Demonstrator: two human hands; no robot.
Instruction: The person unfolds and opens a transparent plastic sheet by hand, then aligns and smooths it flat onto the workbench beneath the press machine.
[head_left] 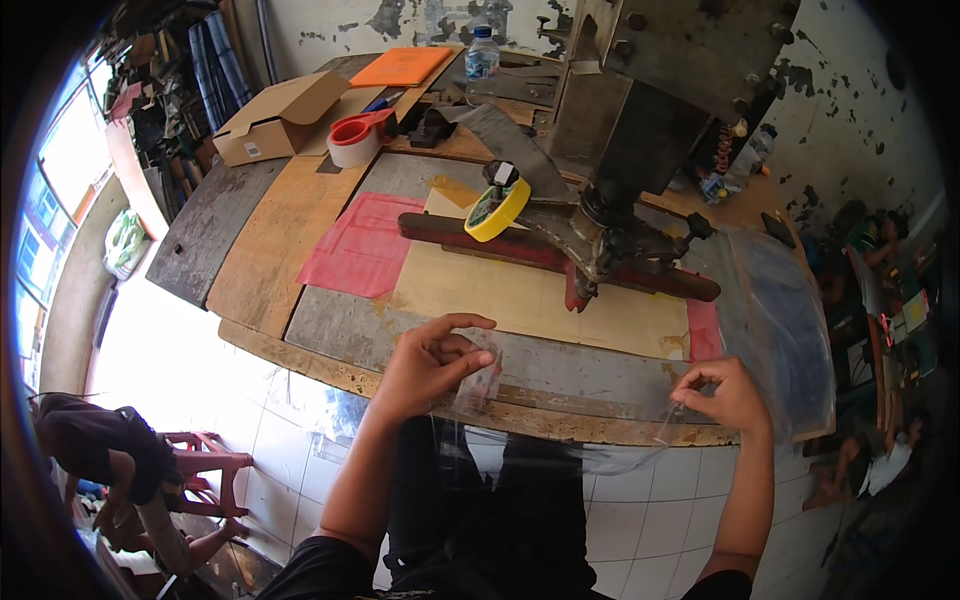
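A clear plastic sheet (595, 460) stretches in front of me along the table's near edge, sagging over my lap. My left hand (432, 368) pinches one end between thumb and fingers, and part of the film hangs below the fingertips. At the other end, my right hand (727, 397) has thumb and fingertips closed on the plastic. Both hands are at the near edge of the worktable (390, 335). Beyond them stands a heavy press (610, 215), its long red-sided bar (480, 235) above a cream board (470, 290) flanked by red sheet (350, 245).
A yellow tape roll (500, 212) hangs on the press. Farther back are a cardboard box (270, 130), a red tape dispenser (360, 130), an orange folder (402, 67) and a water bottle (482, 55). Clear sheets (785, 330) lie at right. People sit at both sides.
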